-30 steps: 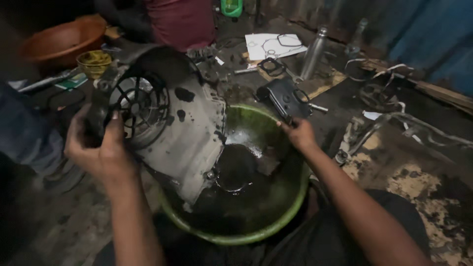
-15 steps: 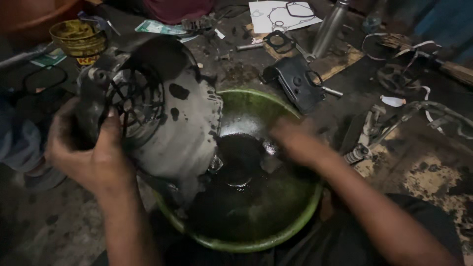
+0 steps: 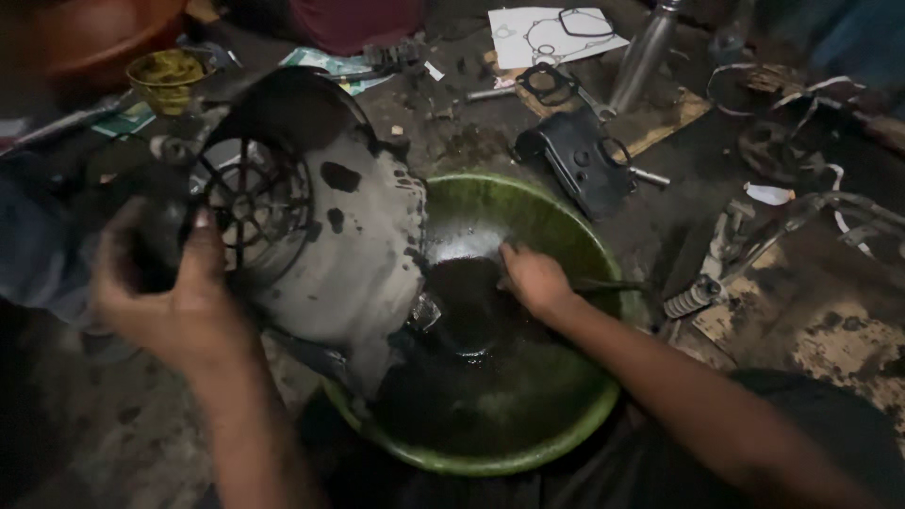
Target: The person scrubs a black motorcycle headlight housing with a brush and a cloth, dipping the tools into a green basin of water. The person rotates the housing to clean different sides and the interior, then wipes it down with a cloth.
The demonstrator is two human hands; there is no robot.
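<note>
Grime coats everything here. The left hand grips the fan-grille end of a big grey engine cover, fingers clamped on its rim, and holds it tilted so its lower edge dips into the green basin at the middle of the scene. The right hand is down inside the basin, its fingers closed around something thin and dark, perhaps a brush handle; what it is I cannot tell. Dark oily liquid pools in the basin's bottom.

On the floor at the far side lie a black bracket, a metal bottle and a sheet with gasket outlines; a yellow bowl sits far left.

The risks look plain: the cover is heavy, greasy and carried by one hand at its far end, so the grip could slip and drop it into the liquid, splashing it out or tipping the basin. Its sharp sheet edge also sits close to the right wrist.
</note>
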